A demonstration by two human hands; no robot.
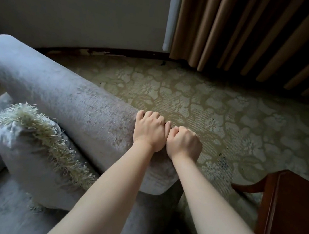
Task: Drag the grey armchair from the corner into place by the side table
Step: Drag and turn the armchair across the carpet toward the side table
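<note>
The grey armchair (61,91) fills the left half of the view, its padded back rail running from upper left to the centre. My left hand (149,128) and my right hand (184,142) sit side by side on the near end of that rail, fingers curled over its far edge and gripping it. A grey cushion (31,153) with a pale fringe lies on the seat below the rail. The dark wooden side table (290,217) stands at the lower right, a short gap of carpet away from the chair.
Floral patterned carpet (217,108) spreads behind the chair up to the wall (81,8) and its dark skirting. Brown pleated curtains (254,32) hang at the upper right. A curved wooden leg or arm (247,187) juts left from the side table.
</note>
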